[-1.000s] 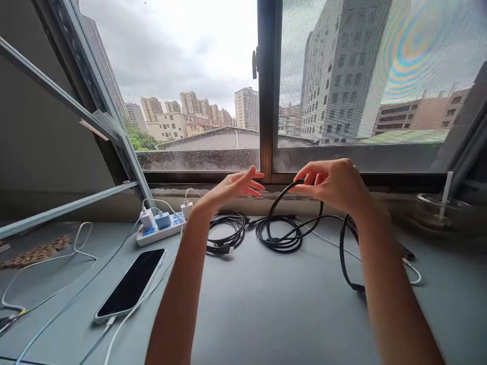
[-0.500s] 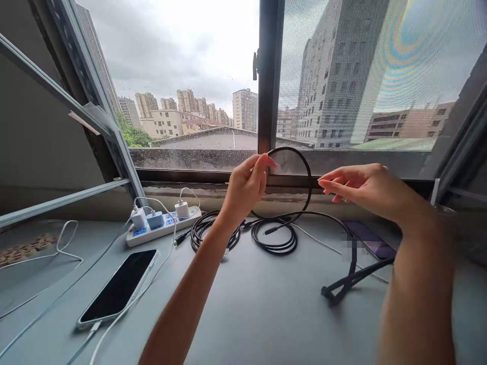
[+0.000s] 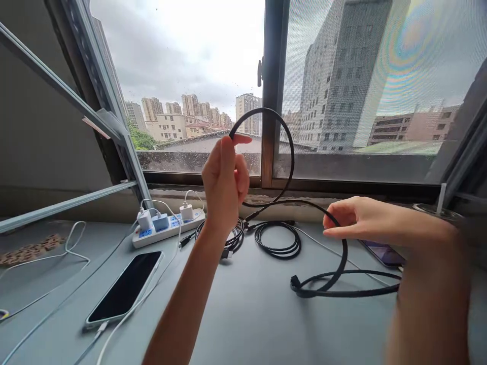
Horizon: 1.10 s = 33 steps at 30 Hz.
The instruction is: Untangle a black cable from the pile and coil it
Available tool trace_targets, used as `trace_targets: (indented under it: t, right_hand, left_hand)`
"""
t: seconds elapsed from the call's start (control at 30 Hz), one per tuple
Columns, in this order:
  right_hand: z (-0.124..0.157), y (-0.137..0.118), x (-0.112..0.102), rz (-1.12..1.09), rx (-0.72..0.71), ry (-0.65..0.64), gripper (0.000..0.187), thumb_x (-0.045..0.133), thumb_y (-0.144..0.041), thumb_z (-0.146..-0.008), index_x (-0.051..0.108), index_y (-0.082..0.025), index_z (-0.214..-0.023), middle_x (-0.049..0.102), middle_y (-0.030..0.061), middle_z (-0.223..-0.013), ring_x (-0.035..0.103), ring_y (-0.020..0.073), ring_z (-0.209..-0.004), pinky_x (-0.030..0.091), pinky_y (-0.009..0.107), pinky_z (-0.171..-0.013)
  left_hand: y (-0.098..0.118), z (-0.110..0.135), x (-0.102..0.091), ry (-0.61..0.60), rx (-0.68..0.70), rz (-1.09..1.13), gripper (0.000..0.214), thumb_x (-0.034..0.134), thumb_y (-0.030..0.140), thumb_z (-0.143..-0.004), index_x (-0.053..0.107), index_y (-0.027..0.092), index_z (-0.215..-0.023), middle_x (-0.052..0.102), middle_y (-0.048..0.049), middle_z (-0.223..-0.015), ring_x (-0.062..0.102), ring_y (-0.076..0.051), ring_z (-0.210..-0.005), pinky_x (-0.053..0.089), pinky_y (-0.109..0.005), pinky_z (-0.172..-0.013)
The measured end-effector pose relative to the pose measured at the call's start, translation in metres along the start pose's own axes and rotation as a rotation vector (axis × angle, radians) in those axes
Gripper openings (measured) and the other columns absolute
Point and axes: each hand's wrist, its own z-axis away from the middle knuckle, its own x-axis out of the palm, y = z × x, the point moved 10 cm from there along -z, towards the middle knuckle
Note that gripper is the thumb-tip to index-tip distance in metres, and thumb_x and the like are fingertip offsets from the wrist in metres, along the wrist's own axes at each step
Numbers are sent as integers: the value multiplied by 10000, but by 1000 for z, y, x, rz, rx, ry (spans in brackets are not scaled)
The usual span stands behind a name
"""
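Holds the left hand (image 3: 224, 177) raised in front of the dark metal window frame (image 3: 272, 91), thumb and curled fingers pinching a long black round-sheathed cable (image 3: 262, 109) at the left foot of a tall arc. Follows that arc up, over to the right and down across the frame, then out in a low curve towards the right hand (image 3: 353, 220). Keeps the right hand lower and to the right, palm turned left, fingers straight and close together, thumb on top, with the cable passing at the fingertips; cannot tell whether it is gripped or only touched. Drops from there to the grey desk top (image 3: 247, 314), ending in a flat loop near the right forearm, plug end pointing left.

Further back on the desk, two coiled black cables (image 3: 277, 241) side by side, just beyond the left wrist. To their left, a white power strip (image 3: 167, 230) carrying white and blue chargers. Near left, a dark-screened smartphone (image 3: 125, 286) lying face up, a thin white lead (image 3: 76, 253) trailing beside it. Just beyond the right wrist, a second phone (image 3: 382, 252), partly hidden.
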Motion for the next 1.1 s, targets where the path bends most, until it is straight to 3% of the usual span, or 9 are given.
trace_targets:
  t: [0.1, 0.23, 0.43, 0.63, 0.77, 0.87, 0.97, 1.1]
  right_hand:
    - [3, -9, -8, -71, -104, 27, 255, 560, -445, -811, 573, -192, -834, 578, 12, -790, 521, 147, -719, 409, 246, -615]
    - [15, -26, -38, -104, -233, 292, 376, 484, -545, -854, 603, -213, -984, 643, 52, -964, 619, 188, -823, 474, 315, -760]
    - [33, -41, -70, -146, -303, 672, 361, 455, -552, -862, 626, -237, -910, 655, 3, -922, 619, 119, -592, 467, 265, -551]
    - [38, -47, -80, -275, -331, 811, 280, 479, -462, -869, 613, -227, -938, 674, 2, -912, 589, 85, -488, 425, 247, -473]
    - [52, -51, -86, -338, -400, 942, 258, 503, -413, -874, 681, -248, -963, 676, -8, -817, 555, 70, -419, 395, 231, -420]
    - [63, -48, -90, -384, -428, 1006, 250, 534, -407, -871, 722, -262, -950, 682, -5, -762, 521, 62, -384, 395, 222, -390]
    - [67, -43, -92, -365, -395, 1020, 238, 560, -413, -865, 735, -274, -945, 672, -12, -704, 504, 52, -387, 401, 204, -385]
    - [69, -44, -92, -333, -397, 1051, 199, 637, -368, -818, 747, -211, -768, 631, -13, -598, 492, 53, -388, 425, 210, -409]
  left_hand:
    - [10, -3, -6, 4, 35, 42, 282, 519, 477, -876, 653, 234, -832, 277, 85, -381, 177, -47, -274, 100, -246, -275]
    - [11, -6, -12, -17, 5, 59, 286, 529, 496, -863, 619, 232, -799, 269, 89, -370, 206, -52, -265, 123, -252, -285]
    - [7, -9, -12, -48, -45, 9, 327, 584, 518, -819, 528, 223, -688, 262, 88, -358, 256, -58, -283, 198, -242, -309]
    - [8, -11, -4, -155, -142, -135, 428, 538, 536, -831, 522, 209, -555, 375, 27, -391, 484, -111, -444, 460, -255, -483]
    - [5, -11, -5, -224, -162, -231, 543, 415, 577, -871, 559, 198, -511, 466, -29, -471, 593, -164, -639, 510, -294, -613]
    - [9, -10, -7, -258, -74, -375, 495, 418, 561, -882, 667, 202, -649, 556, -49, -624, 589, -160, -738, 496, -292, -677]
    - [22, -7, -3, -294, 112, -582, 411, 470, 529, -874, 721, 221, -767, 558, -52, -766, 555, -154, -819, 476, -299, -741]
    - [35, -1, 4, -303, 261, -658, 212, 579, 408, -845, 741, 271, -827, 566, -62, -1024, 545, -193, -1025, 503, -313, -759]
